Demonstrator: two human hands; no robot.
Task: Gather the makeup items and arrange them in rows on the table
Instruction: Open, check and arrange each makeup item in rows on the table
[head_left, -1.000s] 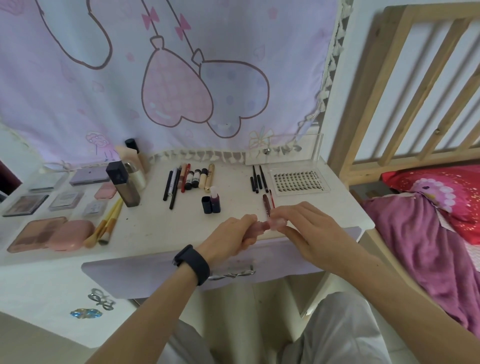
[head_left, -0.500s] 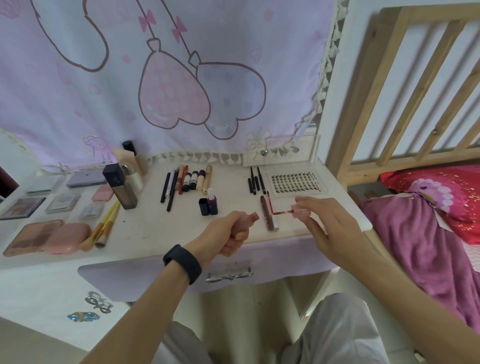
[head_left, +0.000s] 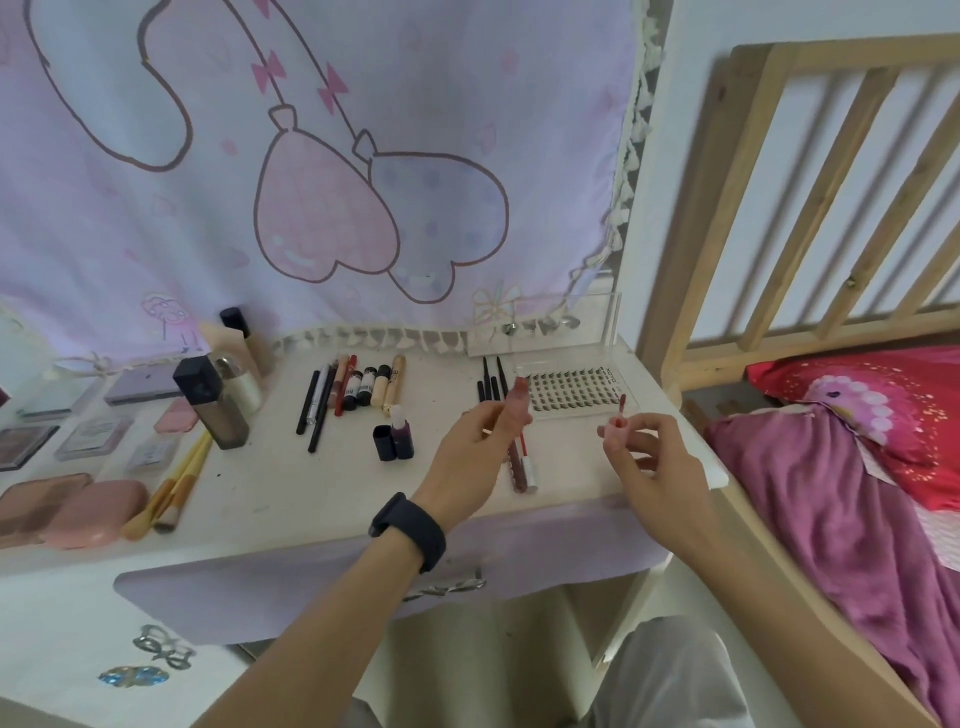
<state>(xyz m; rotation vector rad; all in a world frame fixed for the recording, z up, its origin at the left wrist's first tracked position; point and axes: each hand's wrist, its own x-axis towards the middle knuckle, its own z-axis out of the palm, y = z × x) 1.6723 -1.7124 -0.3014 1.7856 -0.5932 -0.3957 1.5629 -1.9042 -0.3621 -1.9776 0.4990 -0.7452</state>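
No text legible. Lettering on lash tray (head_left: 607, 375) right edge: blurred, unreadable. White labels on dark tubes (head_left: 359, 387): too small.

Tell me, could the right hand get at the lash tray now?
Probably yes: the lash tray lies just beyond the right hand, nothing between, though it pinches a gloss wand.

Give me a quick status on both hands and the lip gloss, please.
Left hand gripping lip gloss tube, uncapped. Right hand pinching wand, held apart from tube. Nothing in the way.
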